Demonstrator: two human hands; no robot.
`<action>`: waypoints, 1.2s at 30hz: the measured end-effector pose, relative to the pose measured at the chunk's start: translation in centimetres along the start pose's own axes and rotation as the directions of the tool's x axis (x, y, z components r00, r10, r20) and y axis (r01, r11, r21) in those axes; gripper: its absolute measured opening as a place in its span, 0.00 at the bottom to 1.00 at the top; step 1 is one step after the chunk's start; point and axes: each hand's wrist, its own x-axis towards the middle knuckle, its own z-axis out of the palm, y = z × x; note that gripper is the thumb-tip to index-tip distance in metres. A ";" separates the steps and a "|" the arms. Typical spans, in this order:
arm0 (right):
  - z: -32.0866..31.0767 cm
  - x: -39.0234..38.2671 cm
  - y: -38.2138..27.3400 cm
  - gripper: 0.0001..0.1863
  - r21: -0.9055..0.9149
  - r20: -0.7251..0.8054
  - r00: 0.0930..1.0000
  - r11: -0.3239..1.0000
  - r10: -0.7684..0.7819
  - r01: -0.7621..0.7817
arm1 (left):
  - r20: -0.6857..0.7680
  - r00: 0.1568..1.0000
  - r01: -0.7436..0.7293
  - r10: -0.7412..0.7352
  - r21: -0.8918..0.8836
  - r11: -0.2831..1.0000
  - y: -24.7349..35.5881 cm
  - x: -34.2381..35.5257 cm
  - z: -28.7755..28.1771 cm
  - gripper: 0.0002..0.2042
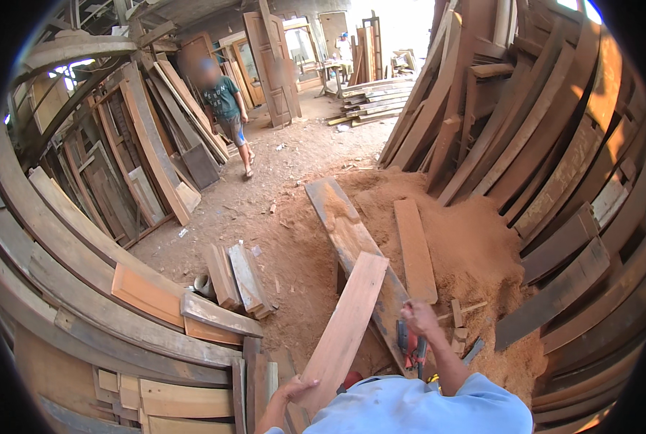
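Observation:
A flat, pale reddish-brown board (349,318) slants up and away from me, lying across a long plank (352,230) dusted with sawdust. Gripping the board's near end at its left side is my left hand (299,389). To the right, my right hand (419,318) is closed at the top of a red and black power tool (412,350), seemingly an electric hand planer. This tool is beside the plank's near right edge; my fingers hide part of its grip. Under the board, the middle of the plank is covered.
Sawdust (468,246) is heaped on the right around another loose board (415,251). Short wood pieces (236,278) lie left of the plank. Timber (540,137) leans along the right side, and stacked boards (120,318) line the left. A person (225,105) walks at the far left.

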 end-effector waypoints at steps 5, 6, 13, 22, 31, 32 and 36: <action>8.8 2.3 -4.7 0.29 -0.071 0.084 0.989 0.989 -0.121 0.127 | -0.042 0.999 0.008 -0.001 0.166 0.986 -1.2 3.5 -6.2 0.60; 10.2 3.0 -6.0 0.30 -0.077 0.142 0.983 0.989 -0.113 0.125 | -0.082 0.997 0.023 -0.006 0.205 0.979 -2.7 4.6 -8.2 0.62; 14.4 5.8 -7.6 0.35 0.124 0.446 0.794 0.850 0.413 -0.512 | -0.074 0.996 0.071 -0.041 0.478 0.876 5.6 1.2 -10.4 0.71; 27.0 10.5 -0.2 0.33 0.842 0.467 0.855 0.182 0.226 -0.508 | 0.077 0.994 0.021 -0.078 0.569 0.822 8.4 4.5 -14.1 0.73; 24.7 12.2 -6.6 0.24 0.804 0.308 0.906 0.429 0.291 -0.411 | 0.121 0.992 -0.100 0.037 0.571 0.815 5.1 10.5 -17.5 0.66; 24.1 11.5 -7.3 0.23 0.742 0.262 0.924 0.555 0.277 -0.376 | 0.075 0.997 -0.024 -0.022 0.556 0.831 5.5 10.9 -17.8 0.64; 19.4 12.7 -10.4 0.21 0.606 0.212 0.862 0.630 0.460 -0.485 | 0.130 0.991 -0.057 -0.020 0.564 0.823 9.9 11.1 -16.5 0.60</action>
